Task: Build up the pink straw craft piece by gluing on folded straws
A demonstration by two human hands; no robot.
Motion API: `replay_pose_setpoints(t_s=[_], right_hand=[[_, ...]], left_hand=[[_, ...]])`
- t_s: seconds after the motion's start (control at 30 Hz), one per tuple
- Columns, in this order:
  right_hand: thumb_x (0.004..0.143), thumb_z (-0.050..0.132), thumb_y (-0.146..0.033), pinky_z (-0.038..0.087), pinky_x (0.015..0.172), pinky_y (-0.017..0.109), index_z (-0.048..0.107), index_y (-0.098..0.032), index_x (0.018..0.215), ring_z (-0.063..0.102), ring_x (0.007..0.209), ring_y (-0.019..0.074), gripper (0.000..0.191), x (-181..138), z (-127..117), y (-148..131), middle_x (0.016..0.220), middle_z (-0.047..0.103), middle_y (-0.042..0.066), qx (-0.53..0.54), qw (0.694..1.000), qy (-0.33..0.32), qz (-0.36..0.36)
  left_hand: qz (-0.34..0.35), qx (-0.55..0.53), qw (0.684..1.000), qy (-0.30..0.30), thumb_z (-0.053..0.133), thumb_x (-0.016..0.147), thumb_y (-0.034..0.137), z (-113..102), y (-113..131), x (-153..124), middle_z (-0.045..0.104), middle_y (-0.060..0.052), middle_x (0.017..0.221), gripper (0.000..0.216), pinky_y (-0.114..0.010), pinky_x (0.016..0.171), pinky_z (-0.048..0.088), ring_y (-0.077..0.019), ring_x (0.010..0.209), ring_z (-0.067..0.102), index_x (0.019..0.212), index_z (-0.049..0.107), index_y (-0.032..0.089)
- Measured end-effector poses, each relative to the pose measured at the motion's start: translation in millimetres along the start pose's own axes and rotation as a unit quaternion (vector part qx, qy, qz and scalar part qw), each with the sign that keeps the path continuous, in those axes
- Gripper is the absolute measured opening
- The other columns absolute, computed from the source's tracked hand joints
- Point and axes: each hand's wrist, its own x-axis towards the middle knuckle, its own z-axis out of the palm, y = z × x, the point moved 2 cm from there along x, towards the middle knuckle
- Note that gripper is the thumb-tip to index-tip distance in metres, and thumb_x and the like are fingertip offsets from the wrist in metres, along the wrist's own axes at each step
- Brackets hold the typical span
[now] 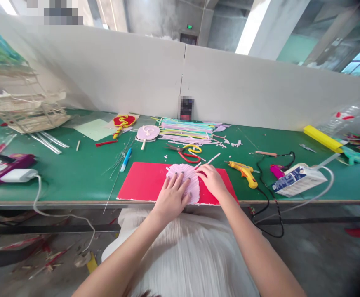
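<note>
A round pale pink piece, made of ribbed strips laid side by side, lies on a red board at the table's front edge. Flat on top of it rests my left hand, fingers spread, covering its lower left part. My right hand is at the piece's upper right rim, thumb and fingertips pinched together on a short pale pink strip. The fingers partly hide that strip. Just beyond the board lie scissors with red and yellow handles, and another loose pink strip.
A bundle of pastel strips lies at the back centre. To the right are a yellow glue gun, its black cable, and a drink carton. On the left are a blue cutter, thin wires, and a purple power strip.
</note>
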Motion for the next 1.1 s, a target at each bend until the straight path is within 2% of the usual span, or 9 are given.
replay_pose_setpoints(t_s=[0.37, 0.6, 0.7, 0.8, 0.87, 1.1], right_hand=[[0.088, 0.059, -0.022, 0.05, 0.09, 0.04, 0.065, -0.023, 0.089, 0.06, 0.097, 0.0215, 0.006, -1, 2, 9, 0.097, 0.066, 0.005, 0.027, 1.0, 0.01, 0.002], [0.09, 0.056, -0.027, 0.05, 0.09, 0.039, 0.066, -0.023, 0.091, 0.06, 0.097, 0.0214, 0.011, -3, -1, 2, 0.097, 0.064, 0.006, 0.018, 0.999, 0.033, 0.007], [0.093, 0.051, -0.028, 0.049, 0.094, 0.039, 0.066, -0.023, 0.102, 0.06, 0.103, 0.0221, 0.019, -12, -5, -11, 0.104, 0.064, 0.007, 0.008, 1.0, 0.029, -0.003], [0.094, 0.049, -0.03, 0.047, 0.1, 0.042, 0.064, -0.025, 0.115, 0.056, 0.114, 0.0241, 0.026, -24, -5, -22, 0.121, 0.061, 0.009, -0.029, 0.999, -0.006, -0.021], [0.094, 0.048, -0.031, 0.045, 0.102, 0.044, 0.065, -0.024, 0.116, 0.054, 0.118, 0.0253, 0.028, -30, -5, -25, 0.127, 0.058, 0.01, -0.051, 0.998, -0.01, -0.018], [0.094, 0.047, -0.03, 0.046, 0.103, 0.043, 0.068, -0.023, 0.114, 0.054, 0.121, 0.0255, 0.03, -31, -3, -23, 0.13, 0.057, 0.011, -0.056, 0.998, -0.001, -0.004]], left_hand=[[0.001, -0.003, 1.0, 0.002, 0.044, 0.096, 0.037, -1, 0, 0, 0.041, -0.013, 0.149, 0.047, -0.051, 0.111, 0.029, -0.031, 0.137, 0.037, 0.138, 0.048, 0.019], [-0.004, -0.001, 1.0, 0.001, 0.044, 0.096, 0.037, 0, 0, 0, 0.04, -0.013, 0.149, 0.047, -0.05, 0.112, 0.028, -0.0312, 0.137, 0.036, 0.138, 0.048, 0.018], [-0.003, -0.001, 1.0, 0.007, 0.044, 0.096, 0.038, 1, 0, 1, 0.04, -0.013, 0.149, 0.047, -0.051, 0.112, 0.028, -0.0314, 0.137, 0.036, 0.139, 0.048, 0.019], [-0.002, 0.0, 1.0, 0.003, 0.042, 0.096, 0.038, 1, 1, 0, 0.039, -0.013, 0.149, 0.048, -0.052, 0.111, 0.029, -0.0321, 0.137, 0.036, 0.139, 0.047, 0.018], [-0.004, 0.0, 1.0, -0.002, 0.042, 0.096, 0.038, 1, 1, 0, 0.039, -0.013, 0.15, 0.048, -0.052, 0.111, 0.029, -0.0323, 0.137, 0.035, 0.14, 0.047, 0.018], [0.0, 0.006, 1.0, -0.006, 0.041, 0.096, 0.038, -2, 2, 0, 0.039, -0.013, 0.15, 0.048, -0.052, 0.111, 0.028, -0.0322, 0.138, 0.035, 0.14, 0.046, 0.018]])
